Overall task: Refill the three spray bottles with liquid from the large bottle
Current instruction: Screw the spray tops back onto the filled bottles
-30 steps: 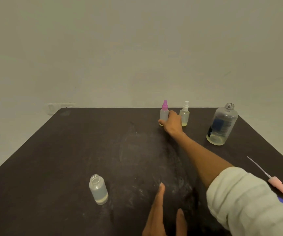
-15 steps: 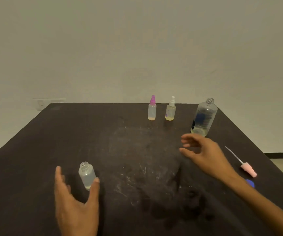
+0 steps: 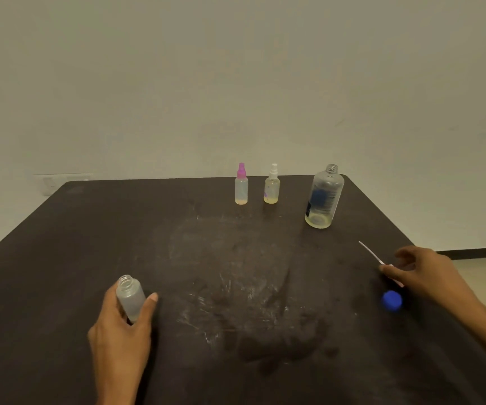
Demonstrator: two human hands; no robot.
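Note:
My left hand (image 3: 120,331) is wrapped around a small uncapped frosted spray bottle (image 3: 130,296) standing at the near left of the dark table (image 3: 60,244). My right hand (image 3: 428,273) is at the right side, fingers curled over the pink spray head with its thin white tube (image 3: 371,252); the head is mostly hidden and the grip on it is unclear. At the far side stand a pink-capped spray bottle (image 3: 241,185) and a white-capped spray bottle (image 3: 271,185). The large clear bottle (image 3: 323,197) with a blue label stands uncapped at the far right, a little liquid in its bottom.
A blue cap (image 3: 391,300) lies on the table just near my right hand. Whitish scuffs mark the table's middle. A plain wall rises behind the table, with a wall socket (image 3: 60,181) at the far left edge.
My left hand has closed around the uncapped small bottle. My right hand has moved from the table's middle to the right, onto the pink spray head.

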